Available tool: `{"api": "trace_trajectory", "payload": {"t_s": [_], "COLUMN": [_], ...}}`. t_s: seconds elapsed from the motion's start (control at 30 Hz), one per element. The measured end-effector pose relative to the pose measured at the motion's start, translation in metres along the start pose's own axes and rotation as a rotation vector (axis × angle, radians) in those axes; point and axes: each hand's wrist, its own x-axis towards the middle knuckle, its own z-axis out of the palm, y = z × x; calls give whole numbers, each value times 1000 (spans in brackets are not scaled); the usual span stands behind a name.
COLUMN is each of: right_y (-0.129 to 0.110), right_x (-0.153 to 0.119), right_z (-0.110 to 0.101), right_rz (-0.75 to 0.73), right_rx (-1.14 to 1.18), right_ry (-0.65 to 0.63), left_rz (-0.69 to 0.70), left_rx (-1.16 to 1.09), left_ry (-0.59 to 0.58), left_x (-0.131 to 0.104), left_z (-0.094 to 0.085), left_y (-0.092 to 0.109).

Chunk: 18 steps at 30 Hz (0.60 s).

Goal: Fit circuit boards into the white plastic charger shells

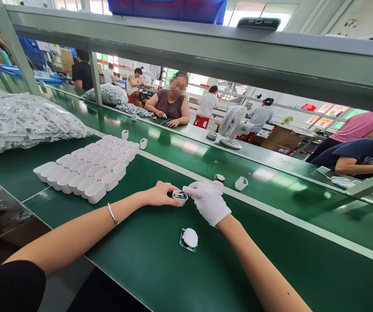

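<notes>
My bare left hand [161, 193] grips a small white oval housing [180, 200] from its left side, with a circuit board showing in its open top. At the housing's right edge, the fingers of my white-gloved right hand [206, 200] are bent together against the rim; whether they pinch a part is hidden. A green circuit board with a round white piece [190, 238] lies on the green table below my hands. Rows of white oval cups [95, 191] stand to the left of my left hand.
A bag of white parts [27, 123] lies at the far left. On the green belt [186, 151] beyond the pale strip stand filled housings [241, 183] and a loose board [219, 177]. A shelf beam [186, 43] crosses above. A person [170, 104] sits opposite, near a fan [233, 121].
</notes>
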Motion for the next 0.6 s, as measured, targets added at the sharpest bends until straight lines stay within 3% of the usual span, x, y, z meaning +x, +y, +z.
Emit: {"api": "trace_trajectory", "payload": {"t_s": [0.13,0.33,0.6], "right_y": [-3,-8,36], "right_x": [1,3,-8], "right_z": [-15,-10,-7], "right_rz": [22,12,200], "right_rx": [-80,7,135], "right_ry": [4,-9,-193], "left_rz": [6,9,-5], "left_rx": [17,50,9], "left_ry": [-10,-2,-1], "left_x": [0,1,-6], "left_z": [0,1,-2], "left_y": [1,1,8]}}
